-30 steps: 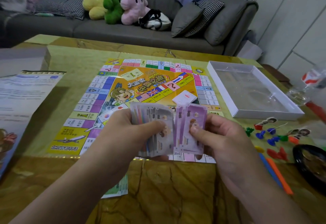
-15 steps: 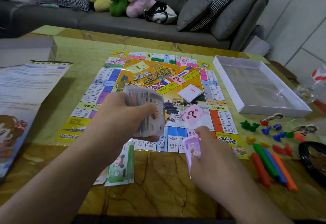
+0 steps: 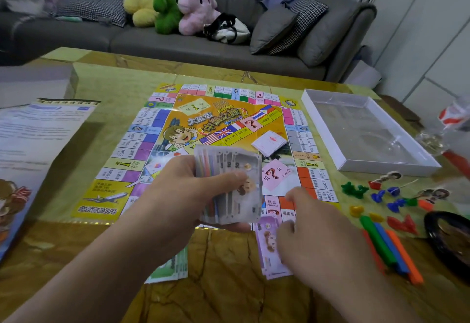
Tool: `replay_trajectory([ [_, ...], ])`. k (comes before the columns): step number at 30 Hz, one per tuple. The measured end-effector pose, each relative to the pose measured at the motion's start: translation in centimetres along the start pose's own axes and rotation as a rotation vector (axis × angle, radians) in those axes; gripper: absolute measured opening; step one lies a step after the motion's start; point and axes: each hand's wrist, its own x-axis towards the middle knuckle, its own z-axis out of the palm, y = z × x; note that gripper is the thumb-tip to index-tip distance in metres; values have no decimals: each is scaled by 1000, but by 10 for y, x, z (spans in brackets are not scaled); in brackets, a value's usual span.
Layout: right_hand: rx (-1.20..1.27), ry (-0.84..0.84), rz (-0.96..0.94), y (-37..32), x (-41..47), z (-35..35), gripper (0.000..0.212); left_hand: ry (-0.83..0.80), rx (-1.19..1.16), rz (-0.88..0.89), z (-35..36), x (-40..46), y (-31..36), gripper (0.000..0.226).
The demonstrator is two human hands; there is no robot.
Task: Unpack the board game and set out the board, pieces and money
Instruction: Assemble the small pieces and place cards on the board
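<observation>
Head view shows the money being sorted into piles by colour at the near edge of the board [image 3: 229,129]. A thick fan of mixed notes [image 3: 229,187] is gripped in the left hand [image 3: 188,195], thumb pressed across the top, above the board's near edge. The right hand [image 3: 323,236] is lowered onto a pile of purple notes [image 3: 269,249] on the table; its fingers are curled over the pile, but whether a note is pinched cannot be told.

To do this step well, each pile should be squared before the hand is lifted, and kept apart from the green notes [image 3: 170,266] lying just under the left forearm. The fan is best held firmly, so that single notes can be drawn off without the rest slipping. Piles are better kept off the printed squares.

A marbled yellow-brown table [image 3: 229,292] bears everything. A small deck of cards [image 3: 269,142] lies on the board's middle. To the right are seen an open box tray [image 3: 320,124], scattered coloured pieces [image 3: 379,195] and coloured sticks [image 3: 389,249]. A printed sheet [image 3: 38,139] lies at the left. Behind the table, a grey sofa [image 3: 178,45] carries three plush toys [image 3: 167,7], cushions and a bag.
</observation>
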Motion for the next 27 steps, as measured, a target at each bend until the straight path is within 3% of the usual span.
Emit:
replay_trajectory([
  [3,833,-89,-41,5,10,-13,16,-40,7,-9,7,-2,-3,30],
  [5,1080,-141,-106,3,10,-16,19,-68,-3,-26,13,-3,-7,27],
  [12,1006,53,-83,8,13,-12,1,-133,-144,-92,22,-4,-8,28],
  [19,1084,-52,-68,8,10,-12,9,-37,-33,-14,23,-4,-11,31],
  [27,1105,55,-54,12,14,-14,10,-49,-127,-25,23,-4,-9,33],
])
